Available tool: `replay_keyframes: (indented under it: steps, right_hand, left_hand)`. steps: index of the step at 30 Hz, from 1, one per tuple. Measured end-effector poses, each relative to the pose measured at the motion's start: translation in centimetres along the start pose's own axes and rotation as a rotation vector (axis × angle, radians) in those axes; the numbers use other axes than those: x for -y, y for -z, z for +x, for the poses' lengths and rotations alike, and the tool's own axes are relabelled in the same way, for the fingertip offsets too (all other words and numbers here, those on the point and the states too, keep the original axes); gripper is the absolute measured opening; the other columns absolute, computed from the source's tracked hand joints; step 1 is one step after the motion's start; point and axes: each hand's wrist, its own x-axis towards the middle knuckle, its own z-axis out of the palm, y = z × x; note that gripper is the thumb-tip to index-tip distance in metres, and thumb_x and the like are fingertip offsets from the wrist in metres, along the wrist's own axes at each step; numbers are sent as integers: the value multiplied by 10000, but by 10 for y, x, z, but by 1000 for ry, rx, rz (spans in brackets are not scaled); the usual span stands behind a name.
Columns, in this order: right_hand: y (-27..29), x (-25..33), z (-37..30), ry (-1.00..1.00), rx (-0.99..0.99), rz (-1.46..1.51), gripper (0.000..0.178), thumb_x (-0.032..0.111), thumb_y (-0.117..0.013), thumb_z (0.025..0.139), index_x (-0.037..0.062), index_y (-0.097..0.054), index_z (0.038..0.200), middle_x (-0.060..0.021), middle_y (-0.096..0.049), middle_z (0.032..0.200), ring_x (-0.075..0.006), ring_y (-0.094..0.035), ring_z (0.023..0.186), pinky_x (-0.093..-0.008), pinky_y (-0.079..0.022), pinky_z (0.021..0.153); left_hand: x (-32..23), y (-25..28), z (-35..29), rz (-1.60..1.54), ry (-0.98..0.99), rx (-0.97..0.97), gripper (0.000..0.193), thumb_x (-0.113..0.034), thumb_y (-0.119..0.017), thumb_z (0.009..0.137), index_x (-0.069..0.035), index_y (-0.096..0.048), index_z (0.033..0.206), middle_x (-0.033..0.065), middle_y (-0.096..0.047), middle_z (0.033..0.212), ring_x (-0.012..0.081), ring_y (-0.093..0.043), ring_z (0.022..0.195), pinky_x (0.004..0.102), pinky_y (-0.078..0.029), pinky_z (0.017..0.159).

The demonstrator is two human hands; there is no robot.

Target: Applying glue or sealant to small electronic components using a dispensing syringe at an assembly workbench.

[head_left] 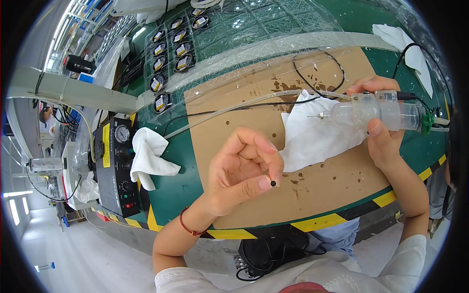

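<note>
Left grip: I have the left grip [244,168] closed in a pinch, thumb and index fingertip together on a small round black part [273,183].
Black part: I find it at the tip of the thumb, held up in front of the brown cardboard [234,132] in my view, well apart from the needle.
Right grip: I have the right grip [385,142] wrapped round a translucent dispenser [364,113], thumb on the near side and fingers on the far side.
Dispenser: I see it lying roughly sideways, its thin needle [313,116] pointing left and a green clamp [427,122] at its right end.
Cloths: One white cloth [312,144] shows behind and below the needle, over the cardboard; another white cloth [149,158] sits just beside the control box.
Cardboard: I can make out dark stains scattered over it; it lies on the green surface [171,195], which has a yellow-and-black striped edge [317,222].
Control box: On my left I see a black control box [115,168] with a round gauge [122,133] and knobs.
Tray: Beyond the cardboard, a clear plastic tray [273,36] carries round black pieces [183,49] with pale labels, grouped toward its left.
</note>
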Motion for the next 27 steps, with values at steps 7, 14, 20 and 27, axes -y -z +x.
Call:
replay_keyframes:
  steps: [7,14,20,27]
  right_hand:
    - [0,-1,0,11,-4,-8,432,247,-594,714,38,-403,1041,-111,-458,961,-202,-488,916,-320,-385,804]
    - [-1,0,0,-1,-9,-20,436,262,-594,717,39,-406,1041,-110,-474,954,-193,-489,913,-309,-389,797]
    - [0,-1,0,17,-13,-30,431,264,-591,720,42,-408,1040,-110,-476,952,-189,-489,910,-303,-393,788]
    - [0,0,-1,-5,-6,-44,433,268,-590,720,44,-406,1041,-107,-467,957,-190,-487,914,-303,-391,788]
  left_hand:
    - [-1,-8,1,3,36,-116,306,-59,-549,720,-55,-376,973,42,-477,663,137,-431,631,287,-338,597]
    - [-1,-7,1,-17,39,-87,271,-58,-522,732,-62,-379,962,33,-468,642,135,-432,624,291,-335,595]
    - [-2,-6,1,-27,50,-67,264,-63,-519,736,-64,-378,960,31,-464,633,134,-430,624,290,-330,596]
    - [-1,-5,1,-46,58,-57,273,-74,-513,733,-62,-373,967,32,-463,631,138,-429,623,297,-329,606]
